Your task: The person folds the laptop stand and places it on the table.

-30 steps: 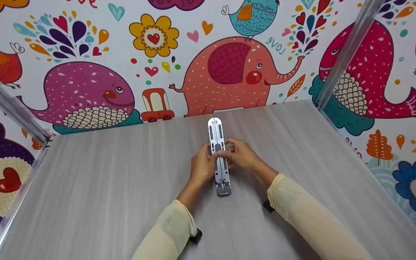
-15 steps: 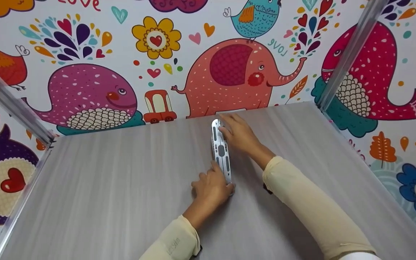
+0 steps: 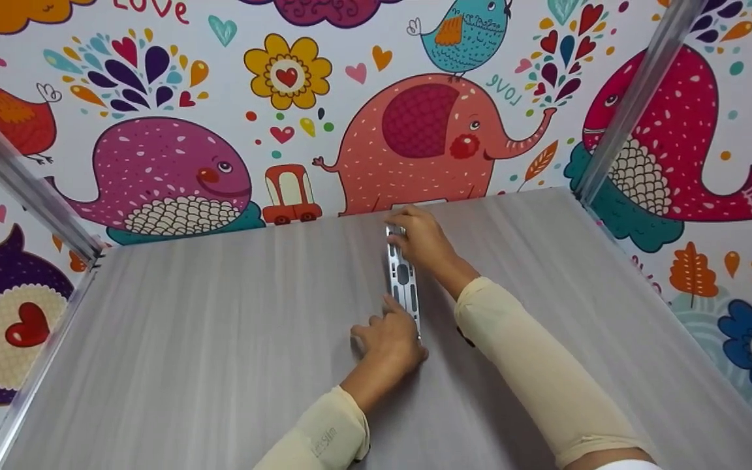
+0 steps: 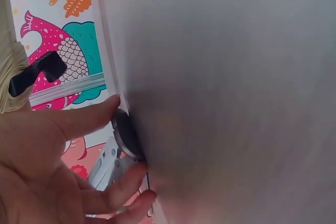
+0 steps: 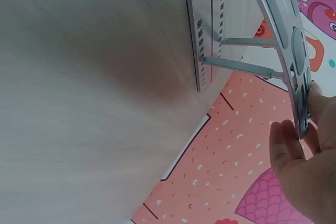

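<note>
I judged the step in hand to be opening out the folding metal stand (image 3: 403,277). In the right wrist view its upper frame (image 5: 289,45) stood raised at an angle from the slotted base (image 5: 200,9), and two thin struts (image 5: 239,66) bridged the gap between them. I could not tell whether the feet of the struts were seated in the slots. To my mind the next move called for a steady near end and a measured lift or tilt at the far end, so that both struts could settle evenly; a hurried pull, I reckoned, might twist the frame or slide the base.

The stand lay lengthwise on the table (image 3: 219,326), close in front of the patterned wall (image 3: 187,78), between my two hands. My left grip (image 3: 389,339) was at the near end, thumb and fingers pinching about the dark end piece (image 4: 126,132), just over the table surface. My right grip (image 3: 423,238) was at the far end, fingers and thumb on opposite sides of the raised tip of the upper frame, pinching it well clear of the base. Both grips thus held the same stand, one at each end, with its middle uncovered between them.
</note>
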Demonstrator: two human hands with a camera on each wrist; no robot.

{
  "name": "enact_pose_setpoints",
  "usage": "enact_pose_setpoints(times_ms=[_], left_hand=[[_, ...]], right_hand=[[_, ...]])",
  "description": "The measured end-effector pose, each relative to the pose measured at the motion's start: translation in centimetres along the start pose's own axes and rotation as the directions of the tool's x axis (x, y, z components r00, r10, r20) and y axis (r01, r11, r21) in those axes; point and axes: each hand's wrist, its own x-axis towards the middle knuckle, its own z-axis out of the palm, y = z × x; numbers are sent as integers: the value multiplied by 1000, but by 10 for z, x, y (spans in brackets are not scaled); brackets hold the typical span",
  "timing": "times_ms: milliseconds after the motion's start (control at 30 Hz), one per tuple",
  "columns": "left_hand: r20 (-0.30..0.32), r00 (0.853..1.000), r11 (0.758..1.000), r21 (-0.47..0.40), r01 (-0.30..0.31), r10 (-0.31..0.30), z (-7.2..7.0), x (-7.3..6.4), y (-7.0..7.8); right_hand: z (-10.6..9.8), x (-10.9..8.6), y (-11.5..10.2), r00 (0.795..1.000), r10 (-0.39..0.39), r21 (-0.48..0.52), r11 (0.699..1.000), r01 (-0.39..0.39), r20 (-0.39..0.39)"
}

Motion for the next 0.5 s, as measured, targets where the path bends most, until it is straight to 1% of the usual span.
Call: enact_pose_setpoints(times_ms=[100, 267, 333, 500], left_hand=[[-10, 1000, 1000, 12, -14, 14, 0, 1, 0], [-16, 1000, 999, 25, -24, 24, 0, 1, 1], [-11, 999, 999, 27, -30, 30, 0, 2, 0], [-2, 999, 998, 42, -38, 38, -2, 2, 0]], right_hand=[[0, 0, -2, 1000, -6, -39, 999, 6, -17], [-1, 0, -4, 1000, -6, -99, 995, 4, -23], [-3, 0, -5, 1000, 4, -102, 995, -6, -19], [-7, 2, -7, 1000, 17, -71, 997, -17, -5]])
